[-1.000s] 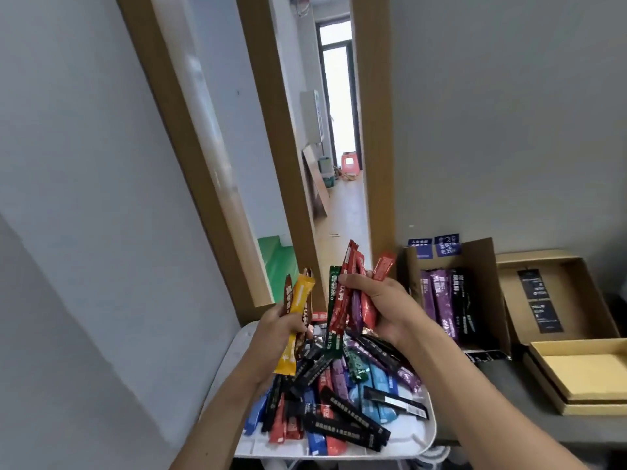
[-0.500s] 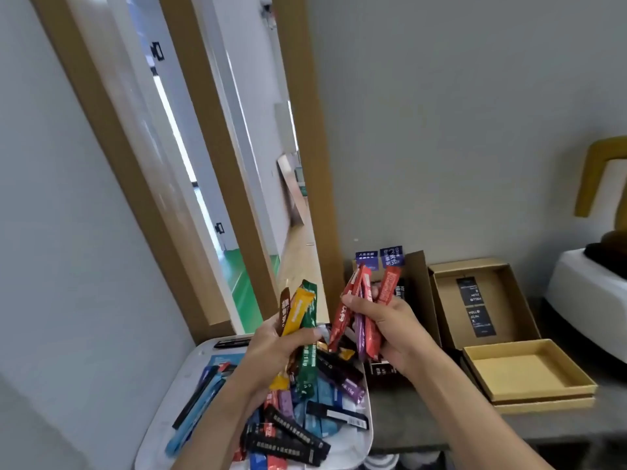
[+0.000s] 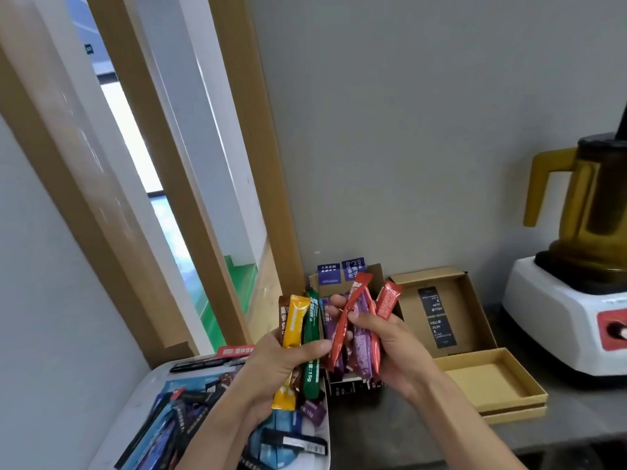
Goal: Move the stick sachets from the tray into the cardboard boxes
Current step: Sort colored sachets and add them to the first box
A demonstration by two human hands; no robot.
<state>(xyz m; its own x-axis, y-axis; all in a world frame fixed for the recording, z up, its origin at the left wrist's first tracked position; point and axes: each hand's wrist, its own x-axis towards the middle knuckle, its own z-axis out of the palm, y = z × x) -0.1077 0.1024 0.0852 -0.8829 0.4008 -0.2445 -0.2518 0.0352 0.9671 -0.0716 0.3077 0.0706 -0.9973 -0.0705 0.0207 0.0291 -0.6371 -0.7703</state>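
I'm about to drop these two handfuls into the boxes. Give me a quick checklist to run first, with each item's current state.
1. Left hand grips the left bundle (yellow, brown and green sachets): ok.
2. Right hand grips the right bundle (red and purple sachets): ok.
3. Room in the near box behind the hands: cannot tell, the hands hide its inside.
4. Labelled box open, no sachets inside: ok.
5. Tray emptied: not ok, many sachets lie on it.
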